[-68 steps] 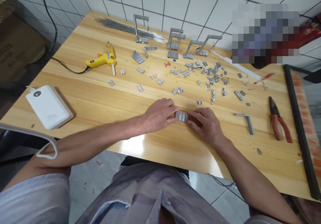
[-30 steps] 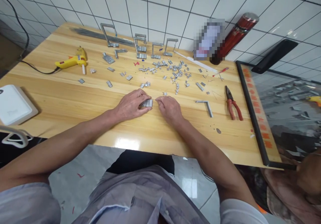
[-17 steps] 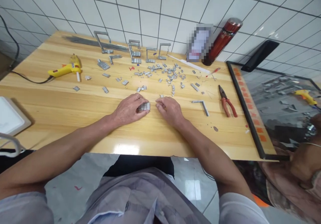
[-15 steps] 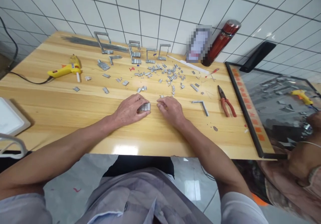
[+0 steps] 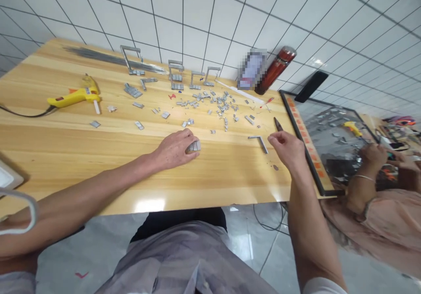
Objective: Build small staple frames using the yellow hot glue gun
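Note:
My left hand (image 5: 176,148) rests on the wooden table, its fingers wrapped round a small grey block of strips (image 5: 194,146). To the right, my right hand (image 5: 288,150) is over the pliers (image 5: 278,124), whose handles it hides; its fingers are curled together, and what they hold, if anything, cannot be made out. An L-shaped grey piece (image 5: 261,142) lies just left of my right hand. Small grey pieces (image 5: 223,103) are scattered beyond my hands. Several bracket-like grey frames (image 5: 176,74) stand near the wall.
A yellow glue gun (image 5: 74,97) lies at the left, near a bundle of thin rods (image 5: 108,58). A red thermos (image 5: 275,70) leans at the back. On the right are a black-framed panel (image 5: 317,158) and another person's hands (image 5: 373,155). A white object (image 5: 9,173) is at the left edge.
My right hand has moved right, from beside the block to over the pliers. My left hand still holds the block. The view has turned to the right, showing more of the other person.

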A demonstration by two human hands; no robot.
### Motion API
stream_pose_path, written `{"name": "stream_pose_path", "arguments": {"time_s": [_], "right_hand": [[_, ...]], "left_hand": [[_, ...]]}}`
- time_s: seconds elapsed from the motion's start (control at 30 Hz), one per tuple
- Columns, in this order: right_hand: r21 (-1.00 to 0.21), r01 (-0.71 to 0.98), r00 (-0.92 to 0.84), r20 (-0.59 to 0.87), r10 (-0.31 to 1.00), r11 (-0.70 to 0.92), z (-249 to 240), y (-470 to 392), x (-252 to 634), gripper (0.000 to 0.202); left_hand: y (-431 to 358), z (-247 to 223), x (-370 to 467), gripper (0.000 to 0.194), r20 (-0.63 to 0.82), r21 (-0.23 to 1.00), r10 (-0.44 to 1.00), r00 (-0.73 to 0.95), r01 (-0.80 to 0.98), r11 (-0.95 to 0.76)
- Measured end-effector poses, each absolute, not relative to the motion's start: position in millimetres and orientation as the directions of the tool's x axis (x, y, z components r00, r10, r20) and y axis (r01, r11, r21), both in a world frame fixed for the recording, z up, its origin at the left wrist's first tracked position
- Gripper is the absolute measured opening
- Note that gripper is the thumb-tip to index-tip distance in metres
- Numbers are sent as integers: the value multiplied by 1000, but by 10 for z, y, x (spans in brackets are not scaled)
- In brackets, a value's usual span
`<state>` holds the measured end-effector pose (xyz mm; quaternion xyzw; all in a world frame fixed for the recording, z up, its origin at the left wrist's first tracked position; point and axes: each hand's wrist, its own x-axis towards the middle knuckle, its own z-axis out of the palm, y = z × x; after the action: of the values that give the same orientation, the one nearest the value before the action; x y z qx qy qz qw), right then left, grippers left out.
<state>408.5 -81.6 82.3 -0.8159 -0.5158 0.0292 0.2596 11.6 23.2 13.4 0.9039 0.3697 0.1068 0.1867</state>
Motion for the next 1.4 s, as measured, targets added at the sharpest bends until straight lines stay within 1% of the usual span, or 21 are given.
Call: {"name": "stream_pose_path", "arguments": {"time_s": [0.03, 0.1, 0.2, 0.27, 0.43, 0.53, 0.6, 0.67, 0.73, 0.83, 0.93, 0.97, 1.03, 1.1, 1.17, 1.3, 1.4], "right_hand": [[-419, 818, 499, 174, 849, -395, 759, -832, 4148, 20], [-353, 814, 531, 126, 838, -462, 636, -828, 4214, 20], [-286, 816, 541, 77, 837, -502, 518, -764, 4210, 22], [-235, 818, 551, 56, 833, -525, 485, -707, 4177, 22], [-114, 821, 567, 46, 823, -559, 451, -635, 4120, 19], [-96, 829, 558, 73, 826, -551, 421, -650, 4113, 19], [-107, 832, 553, 104, 827, -544, 404, -670, 4105, 18], [-147, 834, 551, 155, 820, -532, 401, -690, 4089, 17], [-234, 840, 534, 204, 820, -489, 419, -706, 4058, 16], [-459, 814, 493, 222, 841, -355, 477, -706, 3948, 21], [-708, 676, 472, 205, 858, -202, 543, -657, 3727, 27], [-774, 614, 463, 199, 864, -151, 563, -629, 3630, 28], [-861, 503, 420, 167, 892, -76, 596, -562, 3409, 28], [-911, 412, 359, 128, 924, -34, 618, -485, 3176, 28], [-942, 335, 295, 93, 951, -12, 619, -403, 2955, 26], [-978, 205, 205, 15, 979, -28, 574, -268, 2614, 21], [-984, 171, 145, -23, 989, -48, 538, -215, 2450, 22]], "left_hand": [[225, 110, 114, 34, 77, 425, 713, 697, 624, -656], [209, 58, 104, 32, 127, 445, 709, 694, 599, -666], [194, 1, 77, 31, 187, 464, 687, 702, 553, -692], [191, -20, 62, 30, 215, 455, 677, 704, 541, -707], [201, -60, 53, 25, 255, 436, 658, 709, 523, -733], [207, -78, 54, 22, 263, 445, 659, 705, 518, -731], [207, -81, 55, 23, 260, 446, 662, 703, 520, -728], [202, -78, 58, 23, 257, 449, 663, 703, 520, -726], [191, -70, 63, 23, 259, 463, 667, 699, 516, -720], [175, -48, 68, 27, 285, 539, 689, 666, 483, -690], [186, 2, 52, 33, 344, 643, 740, 578, 429, -635], [197, 28, 40, 32, 360, 672, 759, 542, 414, -614], [224, 87, 11, 28, 367, 726, 805, 466, 397, -561], [245, 146, -14, 26, 343, 777, 847, 406, 384, -499], [244, 190, -22, 25, 316, 818, 869, 380, 356, -453], [182, 237, 16, 29, 258, 890, 870, 419, 247, -383], [136, 266, 49, 31, 207, 930, 867, 454, 183, -318]]}}
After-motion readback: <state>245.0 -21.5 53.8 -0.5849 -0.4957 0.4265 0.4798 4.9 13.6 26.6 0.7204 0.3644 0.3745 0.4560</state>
